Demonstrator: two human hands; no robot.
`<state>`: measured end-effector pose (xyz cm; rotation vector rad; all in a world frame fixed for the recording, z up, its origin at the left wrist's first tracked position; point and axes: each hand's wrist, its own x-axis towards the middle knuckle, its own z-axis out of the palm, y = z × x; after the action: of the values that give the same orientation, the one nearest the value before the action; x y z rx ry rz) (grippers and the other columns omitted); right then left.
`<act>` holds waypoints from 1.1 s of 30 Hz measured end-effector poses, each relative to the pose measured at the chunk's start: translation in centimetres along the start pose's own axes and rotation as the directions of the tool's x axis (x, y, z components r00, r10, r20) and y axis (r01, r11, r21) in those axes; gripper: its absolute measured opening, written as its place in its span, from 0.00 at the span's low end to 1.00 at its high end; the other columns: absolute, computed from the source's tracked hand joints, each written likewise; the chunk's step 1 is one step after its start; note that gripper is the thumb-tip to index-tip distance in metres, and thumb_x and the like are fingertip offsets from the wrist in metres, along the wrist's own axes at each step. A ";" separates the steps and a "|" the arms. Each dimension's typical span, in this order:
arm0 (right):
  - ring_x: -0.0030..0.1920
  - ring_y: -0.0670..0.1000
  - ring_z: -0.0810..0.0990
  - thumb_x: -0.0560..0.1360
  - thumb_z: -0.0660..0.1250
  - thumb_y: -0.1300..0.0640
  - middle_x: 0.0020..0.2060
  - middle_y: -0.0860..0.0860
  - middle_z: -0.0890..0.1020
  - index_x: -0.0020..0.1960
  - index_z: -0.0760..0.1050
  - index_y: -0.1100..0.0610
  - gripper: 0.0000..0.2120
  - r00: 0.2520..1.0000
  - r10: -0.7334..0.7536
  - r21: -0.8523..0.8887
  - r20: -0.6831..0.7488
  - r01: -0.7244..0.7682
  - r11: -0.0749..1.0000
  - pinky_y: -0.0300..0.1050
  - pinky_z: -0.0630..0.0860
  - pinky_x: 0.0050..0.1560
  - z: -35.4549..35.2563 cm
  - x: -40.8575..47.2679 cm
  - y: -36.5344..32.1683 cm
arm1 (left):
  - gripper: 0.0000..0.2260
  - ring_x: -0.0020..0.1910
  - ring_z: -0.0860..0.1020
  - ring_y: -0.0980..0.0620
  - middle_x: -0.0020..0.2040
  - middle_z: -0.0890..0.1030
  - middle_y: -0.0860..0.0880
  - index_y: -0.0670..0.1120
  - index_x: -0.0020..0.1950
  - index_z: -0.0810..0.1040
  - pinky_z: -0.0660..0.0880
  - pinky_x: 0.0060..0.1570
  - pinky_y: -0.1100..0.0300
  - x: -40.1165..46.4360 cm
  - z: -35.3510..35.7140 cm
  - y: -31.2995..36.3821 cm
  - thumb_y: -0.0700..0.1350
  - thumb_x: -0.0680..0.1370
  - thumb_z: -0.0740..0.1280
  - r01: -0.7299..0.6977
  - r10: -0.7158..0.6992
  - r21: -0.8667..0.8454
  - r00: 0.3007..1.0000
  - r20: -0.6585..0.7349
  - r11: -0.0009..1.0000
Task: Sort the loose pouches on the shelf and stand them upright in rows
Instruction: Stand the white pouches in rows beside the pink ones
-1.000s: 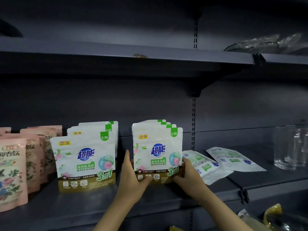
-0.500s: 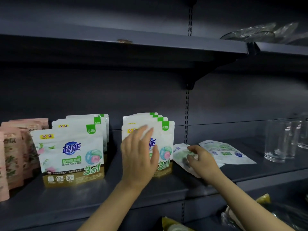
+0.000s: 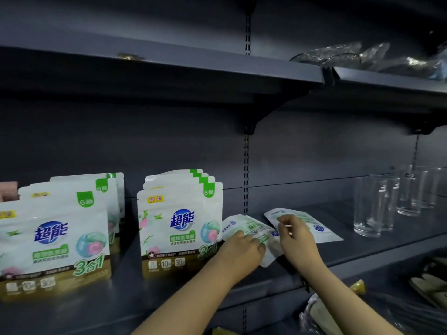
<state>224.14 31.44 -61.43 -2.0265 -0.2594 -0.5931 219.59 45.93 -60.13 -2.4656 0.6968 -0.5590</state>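
Two rows of white laundry-pod pouches stand upright on the grey shelf [image 3: 169, 293]: a left row [image 3: 55, 240] and a middle row [image 3: 180, 223]. Right of the middle row lie two loose pouches face down. My left hand [image 3: 242, 250] grips the nearer loose pouch [image 3: 246, 226] at its lower edge. My right hand [image 3: 296, 235] reaches over the farther loose pouch [image 3: 312, 226], its fingers curled on the pouch's near edge. Both loose pouches lie flat.
Pink pouches [image 3: 8, 191] peek in at the far left. Several clear drinking glasses [image 3: 377, 204] stand on the shelf to the right. Crumpled plastic [image 3: 350, 55] lies on the upper shelf. The lower shelf holds yellow and pale packages [image 3: 425, 284].
My left hand left the middle upright row and moved right onto the nearer loose pouch. My right hand shifted from that pouch to the farther one. The camera moved closer.
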 end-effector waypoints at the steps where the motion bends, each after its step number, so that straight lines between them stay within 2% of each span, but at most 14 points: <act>1: 0.50 0.54 0.75 0.78 0.59 0.61 0.50 0.55 0.78 0.54 0.74 0.60 0.07 1.000 0.023 0.031 -0.009 -0.023 0.999 0.42 0.66 0.47 -0.2 0.0 0.3 | 0.10 0.42 0.81 0.52 0.43 0.84 0.50 0.47 0.49 0.82 0.74 0.47 0.62 0.3 0.2 0.1 0.44 0.69 0.68 -0.010 0.010 0.033 1.000 0.005 0.999; 3: 0.48 0.54 0.75 0.79 0.58 0.60 0.47 0.54 0.77 0.52 0.73 0.58 0.06 0.995 0.097 0.120 -0.032 -0.093 0.988 0.42 0.65 0.46 -0.5 0.1 0.9 | 0.07 0.41 0.81 0.46 0.42 0.84 0.46 0.43 0.45 0.81 0.74 0.47 0.58 1.2 0.7 0.4 0.38 0.69 0.68 0.005 -0.006 0.012 0.995 0.102 1.000; 6: 0.51 0.54 0.76 0.79 0.57 0.56 0.50 0.54 0.79 0.53 0.72 0.56 0.07 0.951 0.304 0.371 -0.062 -0.261 0.891 0.47 0.70 0.52 -0.7 0.7 2.1 | 0.15 0.21 0.76 0.56 0.22 0.77 0.51 0.48 0.26 0.78 0.69 0.21 0.68 1.9 -0.7 0.6 0.42 0.44 0.78 0.158 -0.159 -0.068 0.987 -0.006 0.985; 9: 0.55 0.56 0.76 0.79 0.56 0.53 0.52 0.55 0.78 0.55 0.71 0.54 0.09 0.884 0.468 0.627 -0.013 -0.358 0.692 0.56 0.71 0.63 -1.1 1.3 2.8 | 0.20 0.17 0.73 0.58 0.20 0.74 0.51 0.48 0.25 0.76 0.65 0.15 0.68 3.6 -1.3 -0.3 0.42 0.38 0.78 0.284 -0.326 -0.233 0.930 -0.168 0.930; 11: 0.50 0.54 0.76 0.77 0.57 0.54 0.46 0.54 0.77 0.52 0.70 0.54 0.07 0.873 0.486 0.754 0.045 -0.350 0.557 0.54 0.72 0.58 -1.3 1.5 3.2 | 0.20 0.17 0.73 0.56 0.20 0.74 0.51 0.48 0.27 0.75 0.64 0.15 0.68 4.6 -2.6 -0.7 0.41 0.40 0.79 0.339 -0.386 -0.213 0.889 -0.247 0.916; 14: 0.44 0.51 0.75 0.74 0.58 0.52 0.43 0.52 0.74 0.48 0.70 0.51 0.05 0.894 0.448 0.795 0.015 -0.283 0.537 0.47 0.74 0.49 -1.5 1.6 3.5 | 0.19 0.17 0.73 0.55 0.21 0.75 0.51 0.48 0.28 0.76 0.65 0.17 0.69 6.0 -4.2 -1.5 0.40 0.42 0.78 0.402 -0.457 -0.220 0.818 -0.350 0.889; 17: 0.58 0.53 0.76 0.77 0.59 0.47 0.57 0.55 0.78 0.63 0.69 0.57 0.18 0.910 0.414 0.837 0.007 -0.232 0.495 0.51 0.70 0.66 -2.1 1.6 3.4 | 0.15 0.20 0.76 0.53 0.24 0.77 0.51 0.48 0.32 0.77 0.65 0.17 0.66 6.8 -5.8 -2.1 0.38 0.50 0.77 0.457 -0.550 -0.306 0.718 -0.428 0.835; 20: 0.62 0.54 0.77 0.64 0.65 0.29 0.59 0.54 0.81 0.65 0.72 0.57 0.40 0.961 0.264 0.893 0.085 -0.191 0.407 0.53 0.69 0.67 -2.9 1.3 2.0 | 0.05 0.32 0.81 0.43 0.36 0.81 0.46 0.43 0.44 0.75 0.67 0.26 0.58 6.9 -6.5 -2.9 0.35 0.72 0.67 0.440 -0.637 -0.470 0.624 -0.453 0.765; 22: 0.61 0.52 0.78 0.62 0.62 0.26 0.57 0.51 0.83 0.62 0.74 0.55 0.40 0.984 0.157 0.890 0.080 -0.142 0.434 0.51 0.70 0.65 -3.5 1.1 0.9 | 0.05 0.42 0.79 0.41 0.44 0.80 0.44 0.42 0.50 0.73 0.66 0.35 0.55 6.7 -7.2 -3.2 0.37 0.79 0.58 0.376 -0.685 -0.604 0.587 -0.431 0.703; 24: 0.54 0.49 0.82 0.68 0.56 0.32 0.49 0.48 0.85 0.57 0.76 0.51 0.30 0.992 0.073 0.879 0.103 -0.125 0.459 0.45 0.77 0.56 -4.1 1.0 0.0 | 0.07 0.44 0.77 0.44 0.46 0.78 0.45 0.41 0.51 0.72 0.66 0.38 0.57 6.3 -7.7 -3.5 0.39 0.80 0.55 0.297 -0.760 -0.755 0.525 -0.382 0.585; 26: 0.49 0.51 0.84 0.71 0.62 0.40 0.46 0.50 0.86 0.55 0.77 0.53 0.21 0.985 0.013 0.841 0.174 -0.156 0.518 0.42 0.80 0.45 -4.5 0.8 -0.9 | 0.09 0.44 0.74 0.48 0.45 0.76 0.47 0.41 0.52 0.72 0.67 0.37 0.60 5.7 -8.4 -3.9 0.41 0.81 0.54 0.201 -0.835 -0.896 0.485 -0.259 0.395; 28: 0.49 0.56 0.84 0.68 0.70 0.53 0.49 0.55 0.86 0.57 0.75 0.58 0.18 0.973 -0.013 0.792 0.230 -0.179 0.584 0.44 0.81 0.42 -4.9 0.3 -1.5 | 0.08 0.46 0.75 0.49 0.46 0.76 0.48 0.43 0.52 0.72 0.72 0.40 0.61 5.1 -8.7 -4.3 0.42 0.82 0.54 0.116 -0.861 -0.967 0.487 -0.146 0.229; 30: 0.46 0.55 0.85 0.67 0.73 0.61 0.48 0.57 0.86 0.55 0.76 0.60 0.18 0.961 -0.042 0.785 0.273 -0.197 0.587 0.44 0.82 0.42 -5.4 -0.3 -2.3 | 0.06 0.48 0.78 0.49 0.47 0.78 0.48 0.47 0.50 0.71 0.78 0.46 0.53 4.3 -8.9 -4.4 0.44 0.82 0.54 0.073 -0.868 -0.991 0.493 -0.063 0.113; 33: 0.44 0.53 0.85 0.66 0.70 0.62 0.48 0.58 0.86 0.54 0.76 0.61 0.17 0.954 -0.079 0.773 0.290 -0.185 0.606 0.44 0.82 0.42 -5.8 -0.8 -3.7 | 0.05 0.48 0.80 0.50 0.44 0.77 0.53 0.51 0.49 0.70 0.80 0.45 0.51 2.6 -9.1 -4.5 0.46 0.81 0.56 0.035 -0.873 -0.999 0.487 -0.003 0.023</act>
<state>220.18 28.37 -56.69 -1.2068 -0.5371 -0.0635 218.63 44.44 -49.81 -3.8041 0.2141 -1.9934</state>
